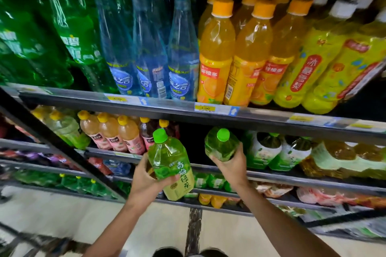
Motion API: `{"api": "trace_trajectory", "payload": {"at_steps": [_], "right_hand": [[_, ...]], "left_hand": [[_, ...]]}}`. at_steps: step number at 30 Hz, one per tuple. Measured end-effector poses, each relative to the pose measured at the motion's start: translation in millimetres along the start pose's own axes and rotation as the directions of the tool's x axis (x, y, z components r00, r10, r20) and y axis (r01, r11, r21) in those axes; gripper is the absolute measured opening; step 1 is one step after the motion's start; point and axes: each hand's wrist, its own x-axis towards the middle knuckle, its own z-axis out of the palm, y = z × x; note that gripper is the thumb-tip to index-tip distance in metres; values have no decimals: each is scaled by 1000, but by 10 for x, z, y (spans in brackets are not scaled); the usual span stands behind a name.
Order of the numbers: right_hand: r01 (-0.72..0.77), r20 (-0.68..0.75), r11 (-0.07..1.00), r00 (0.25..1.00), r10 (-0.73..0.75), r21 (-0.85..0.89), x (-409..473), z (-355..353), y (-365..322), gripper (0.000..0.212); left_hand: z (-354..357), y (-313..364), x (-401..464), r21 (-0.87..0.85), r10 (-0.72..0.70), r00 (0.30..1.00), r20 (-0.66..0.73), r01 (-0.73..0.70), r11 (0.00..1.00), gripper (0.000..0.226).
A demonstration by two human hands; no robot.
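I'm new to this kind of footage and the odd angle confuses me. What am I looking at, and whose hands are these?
There is no machine here. One wide-angle camera sits on a person's head and looks forward and down, which bends the edges of the picture. The two bare arms belong to that person. They stand before a top shelf stocked with drinks: green soda bottles, blue-capped bottles and orange juice bottles. The left hand grips a green-capped tea bottle in front of the shelves. The right hand grips a second bottle, also green-capped, at the front of the lower shelf, beside similar bottles.
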Motion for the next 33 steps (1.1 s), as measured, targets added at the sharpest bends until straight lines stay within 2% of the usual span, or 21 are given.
{"api": "trace_trajectory", "payload": {"at_steps": [9,13,17,22,25,29,33], "right_hand": [[-83,61,996,994,85,-39,331,106,286,68],[-127,103,992,987,127,-5,379,101,452,73],[-133,173,991,976,132,-6,401,33,422,76],[-93,89,995,991,95,-25,261,73,374,84],[-59,79,991,995,68,-117,217,20,327,80],[-53,126,972,989,84,-227,275,-94,350,78],[-44,133,961,988,83,-275,275,-175,323,75]], "left_hand": [[52,-28,81,61,67,998,-9,-66,996,76],[20,-84,161,71,54,998,-12,-53,996,85],[43,-108,223,51,54,998,-17,-53,997,85],[89,-163,282,40,41,999,3,-41,998,84],[122,-166,305,44,50,998,32,-51,998,89],[204,-143,354,57,71,997,42,-74,996,85],[289,-105,432,67,93,994,62,-97,993,84]]}}
